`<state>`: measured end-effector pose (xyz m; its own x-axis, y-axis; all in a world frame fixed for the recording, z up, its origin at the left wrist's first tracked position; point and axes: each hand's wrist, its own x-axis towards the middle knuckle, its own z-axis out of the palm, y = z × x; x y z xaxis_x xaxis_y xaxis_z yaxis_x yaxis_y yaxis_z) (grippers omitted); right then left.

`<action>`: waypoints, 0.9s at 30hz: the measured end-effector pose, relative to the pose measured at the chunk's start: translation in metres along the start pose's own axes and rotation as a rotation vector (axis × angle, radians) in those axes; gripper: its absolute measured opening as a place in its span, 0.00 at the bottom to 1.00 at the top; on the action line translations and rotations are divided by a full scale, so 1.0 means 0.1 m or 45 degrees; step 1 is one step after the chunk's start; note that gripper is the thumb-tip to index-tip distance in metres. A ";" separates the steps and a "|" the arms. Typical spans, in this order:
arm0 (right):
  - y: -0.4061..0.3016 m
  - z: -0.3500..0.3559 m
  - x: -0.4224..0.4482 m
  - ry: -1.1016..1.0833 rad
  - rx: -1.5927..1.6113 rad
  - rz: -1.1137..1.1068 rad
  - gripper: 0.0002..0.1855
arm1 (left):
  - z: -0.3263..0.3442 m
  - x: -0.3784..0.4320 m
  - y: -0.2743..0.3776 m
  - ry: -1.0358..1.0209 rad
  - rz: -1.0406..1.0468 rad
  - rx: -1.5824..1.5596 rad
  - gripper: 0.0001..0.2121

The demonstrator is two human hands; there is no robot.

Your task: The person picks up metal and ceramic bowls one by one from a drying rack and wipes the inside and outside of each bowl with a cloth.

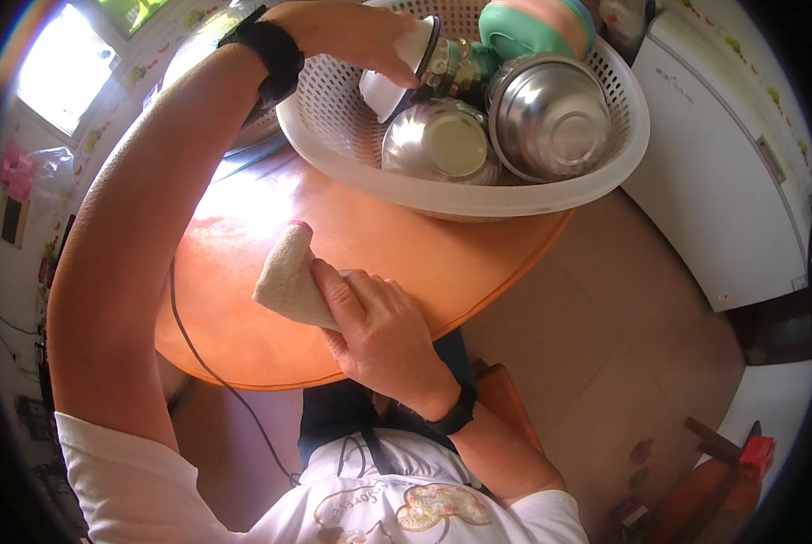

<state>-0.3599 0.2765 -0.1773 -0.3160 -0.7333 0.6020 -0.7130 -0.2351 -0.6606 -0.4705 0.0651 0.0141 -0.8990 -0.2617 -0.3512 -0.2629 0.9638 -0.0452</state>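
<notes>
At the top of the view, my left hand [358,37] reaches into a white perforated plastic basket [351,178] and grips a white bowl with a dark rim [384,94]. Beside that bowl, a shiny metal bowl [436,143] and a larger stainless steel bowl [552,119] lie bottom up. Several green and pink bowls [532,30] are stacked behind them. Over the orange round table [379,238], my right hand [382,333] holds a folded beige cloth [290,282]. The tips of some left fingers are hidden by the bowl.
The basket stands on the far part of the table. A thin dark cable [202,360] hangs over the table's left edge and down to my shirt. To the right stands a white refrigerator or freezer [712,149]. An orange-brown stool [508,401] is partly visible beside my right forearm.
</notes>
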 end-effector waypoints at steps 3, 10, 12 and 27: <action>0.00 -0.01 0.00 -0.014 0.000 0.011 0.36 | 0.04 0.04 -0.02 -0.026 0.134 -0.111 0.35; 0.00 0.00 0.01 -0.014 -0.010 -0.001 0.38 | 0.33 0.15 -0.44 0.568 0.200 0.265 0.40; 0.00 -0.01 0.00 -0.019 -0.003 0.001 0.38 | 0.30 0.19 -0.48 0.488 0.130 0.258 0.41; -0.01 -0.01 0.00 -0.023 -0.015 0.015 0.38 | 0.29 0.14 -0.29 0.455 0.103 0.730 0.11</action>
<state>-0.3592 0.2776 -0.1764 -0.3133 -0.7472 0.5861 -0.7167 -0.2189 -0.6622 -0.4654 0.0349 -0.0166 -0.9944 -0.0937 -0.0479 -0.0515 0.8303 -0.5550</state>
